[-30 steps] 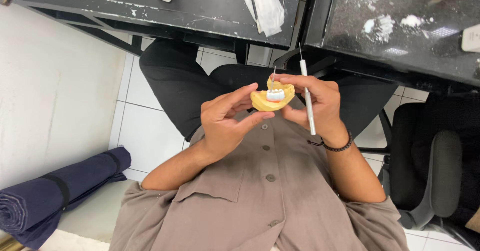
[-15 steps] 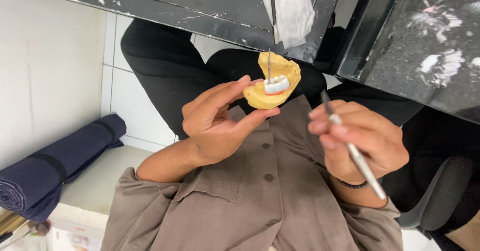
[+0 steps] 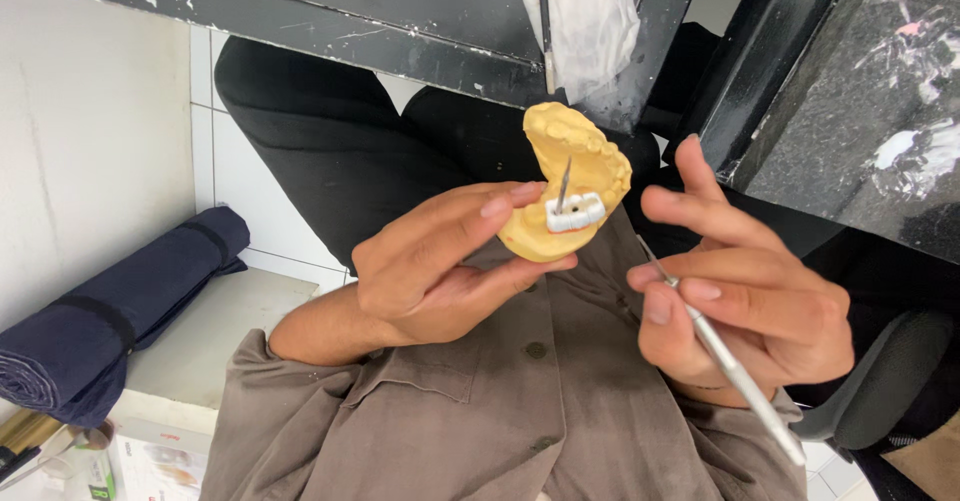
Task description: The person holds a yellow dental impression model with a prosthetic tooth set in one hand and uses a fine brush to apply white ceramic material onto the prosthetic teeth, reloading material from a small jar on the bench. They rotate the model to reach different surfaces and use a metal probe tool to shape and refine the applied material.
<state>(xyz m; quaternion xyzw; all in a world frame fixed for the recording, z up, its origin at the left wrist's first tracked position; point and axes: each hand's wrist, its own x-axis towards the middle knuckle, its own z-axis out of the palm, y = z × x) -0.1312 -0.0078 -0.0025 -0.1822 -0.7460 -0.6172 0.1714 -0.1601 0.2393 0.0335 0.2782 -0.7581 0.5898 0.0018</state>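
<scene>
Dental cast (image 3: 575,176) in left hand (image 3: 440,261), desk edge (image 3: 400,46) just above, right hand (image 3: 750,301) alongside.

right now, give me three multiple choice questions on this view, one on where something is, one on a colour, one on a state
1. Where does the rolled dark blue mat lie?
A. low on the left, by the white wall
B. on the black worktop
C. across the person's knees

2. What colour is the dental cast?
A. green
B. yellow
C. black

3. How does the right hand have the thin metal tool?
A. lying loose on the worktop
B. stuck in the cast
C. gripped in its fingers, away from the cast

Answers:
1 A, the roll sits at the picture's left edge beside the white wall.
2 B, the cast held in the left hand is pale yellow with a row of white teeth on it.
3 C, the fingers close round the handle and the tip stands clear of the cast.
</scene>
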